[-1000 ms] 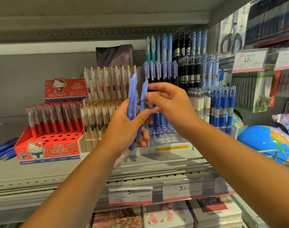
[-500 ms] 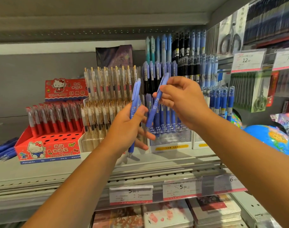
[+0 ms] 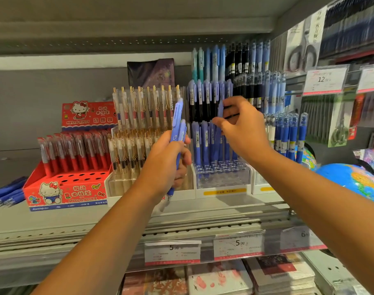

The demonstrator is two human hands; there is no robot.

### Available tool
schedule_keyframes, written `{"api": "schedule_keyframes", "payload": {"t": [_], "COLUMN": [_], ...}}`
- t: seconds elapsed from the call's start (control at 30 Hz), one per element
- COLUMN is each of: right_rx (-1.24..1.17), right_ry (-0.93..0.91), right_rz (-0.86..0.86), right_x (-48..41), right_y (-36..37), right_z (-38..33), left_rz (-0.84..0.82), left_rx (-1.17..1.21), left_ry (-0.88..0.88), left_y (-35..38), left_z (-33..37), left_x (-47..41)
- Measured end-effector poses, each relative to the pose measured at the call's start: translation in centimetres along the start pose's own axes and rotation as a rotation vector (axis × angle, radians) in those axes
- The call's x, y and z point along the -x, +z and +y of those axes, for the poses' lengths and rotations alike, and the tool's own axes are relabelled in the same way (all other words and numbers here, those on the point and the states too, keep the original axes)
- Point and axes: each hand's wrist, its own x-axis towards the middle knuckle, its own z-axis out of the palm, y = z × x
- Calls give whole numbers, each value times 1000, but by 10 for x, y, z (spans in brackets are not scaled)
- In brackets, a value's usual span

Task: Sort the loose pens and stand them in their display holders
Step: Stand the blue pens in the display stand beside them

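Two purple-blue pens [image 3: 178,124] stand up tall in the left hand [image 3: 164,165]. Its fingers [image 3: 183,173] are curled tight round them, and the pen tips poke out below the hand. The right hand [image 3: 243,128] pinches one more pen [image 3: 220,107] of the same colour between thumb and fingers. Only the top of that pen shows. The rest is behind the hand or lost among the pens at the back.

Both hands are up in front of the shelf [image 3: 203,209]. The right hand is just above the clear holder [image 3: 222,182], where more purple-blue pens [image 3: 205,141] stand in rows at the far side. The near rows of holes look empty.

The pen in the right hand points almost straight up and down. The empty holes are below it and a bit nearer. So I think this pen has to come down, tip first, into one of those holes. The right hand is the closer one to the holder. The left hand waits to the left, in front of the gold-clip pens [image 3: 139,107].

A red box [image 3: 64,188] of red pens sits further left.
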Motion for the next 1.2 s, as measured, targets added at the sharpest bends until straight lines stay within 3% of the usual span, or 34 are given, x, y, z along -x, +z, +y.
{"api": "schedule_keyframes", "payload": {"t": [0.17,0.5,0.63,0.73,0.87,1.03,1.2], "right_rx": [82,171,353,108,-305,-359,-371], "right_ry": [43,54,-36,5,92,33,104], "right_rz": [-134,-218,-157,-126,-312,-325,-235], "right_x": [5,9,11,17,23,30,27], "right_y": [7,4,3,-1,-5,-5,-9], "right_z": [8,7,1,-15,-41,-49,-43], "left_rz": [-35,-79,-76,-72,-90,-133,-123], "left_rx": [-61,-40,-26,-14,-5,-31,-23], "left_ry": [62,130,141,142,141,126,71], "left_y": [1,-1,0,0,0,1,0], "left_z": [0,-5,-4,-4,-3,-2,-4], "left_x": [0,-2,-2,-3,-2,0,0]}}
